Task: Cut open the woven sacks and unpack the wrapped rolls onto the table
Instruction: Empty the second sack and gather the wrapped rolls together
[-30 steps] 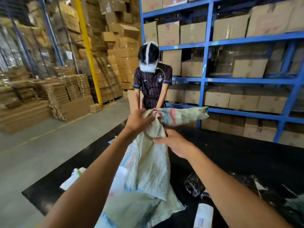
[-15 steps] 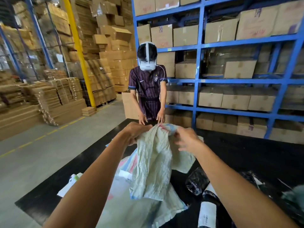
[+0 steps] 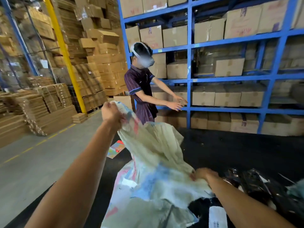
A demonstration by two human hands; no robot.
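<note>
Both hands' fingers clench pale crumpled woven sack point(image 3: 153, 145): left hand point(image 3: 110, 114) high, right hand point(image 3: 201, 174) low.

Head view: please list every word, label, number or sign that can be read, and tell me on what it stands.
None reads clearly.
Red print on the top-shelf cardboard boxes: blurred.
Small white label on the wrapped roll: dark lines, too small.
Pink and blue print on the woven sack: smeared by motion.
White paper on the wrapped pallet: too small.
Colourful sheet on the table edge: no text legible.
</note>
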